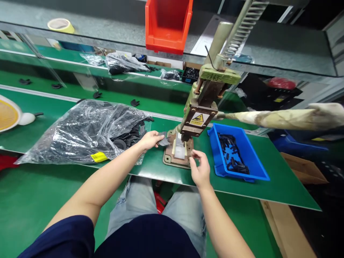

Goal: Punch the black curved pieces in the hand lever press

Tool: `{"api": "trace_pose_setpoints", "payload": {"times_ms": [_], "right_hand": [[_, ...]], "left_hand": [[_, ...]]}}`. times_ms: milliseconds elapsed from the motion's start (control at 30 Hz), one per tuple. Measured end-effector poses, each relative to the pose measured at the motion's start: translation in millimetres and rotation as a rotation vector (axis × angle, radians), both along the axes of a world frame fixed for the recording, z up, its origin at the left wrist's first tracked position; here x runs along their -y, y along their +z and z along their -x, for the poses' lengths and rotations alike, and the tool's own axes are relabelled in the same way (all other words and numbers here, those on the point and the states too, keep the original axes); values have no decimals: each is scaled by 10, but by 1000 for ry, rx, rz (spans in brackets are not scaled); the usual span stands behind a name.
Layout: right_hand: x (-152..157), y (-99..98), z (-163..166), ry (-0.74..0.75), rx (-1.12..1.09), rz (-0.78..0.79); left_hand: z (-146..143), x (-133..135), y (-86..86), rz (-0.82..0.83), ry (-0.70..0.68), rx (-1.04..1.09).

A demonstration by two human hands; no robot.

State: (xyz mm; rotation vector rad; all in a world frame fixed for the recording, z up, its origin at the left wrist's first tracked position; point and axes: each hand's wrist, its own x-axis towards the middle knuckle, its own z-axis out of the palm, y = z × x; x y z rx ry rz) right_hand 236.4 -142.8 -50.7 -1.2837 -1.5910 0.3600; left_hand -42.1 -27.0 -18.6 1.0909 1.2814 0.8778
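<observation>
The left hand point(149, 140) pinches a flat dark grey part point(163, 139) just left of the press's white fixture block point(179, 150); the right hand point(200, 168), fingers loosely curled and empty, sits just right of it.

Bright overhead light, plastic bag point(83, 130) glare, edges bowed, slightly soft
</observation>
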Motion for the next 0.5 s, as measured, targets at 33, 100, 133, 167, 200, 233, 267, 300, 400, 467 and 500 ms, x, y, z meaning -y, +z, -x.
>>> {"api": "trace_pose_setpoints", "payload": {"times_ms": [33,100,133,167,200,233,267,300,400,467,500], "right_hand": [[39,-66,-84,-39,-4,1],[111,-180,-215,-92,-3,6],[138,-221,-258,-107,1,9],[156,-250,-285,-114,8,11],[165,-266,-301,-117,16,11],[167,-271,-307,-117,26,9],[163,-267,-308,-117,35,6],[155,-257,-306,-116,45,3],[126,-217,-302,-120,62,-17],[108,-194,-297,-116,65,-37],[102,-182,-291,-109,65,-46]], "left_hand": [[22,-130,-63,54,84,-12],[15,-420,-143,145,203,-6],[-15,-582,-153,167,236,8],[-60,-752,-142,170,258,26],[-115,-927,-111,158,270,44],[-175,-1100,-65,137,279,63],[-234,-1262,-10,115,291,87],[-288,-1405,46,94,303,109],[-395,-1633,158,60,333,140],[-420,-1581,156,51,344,128],[-423,-1494,135,47,341,118]]}}
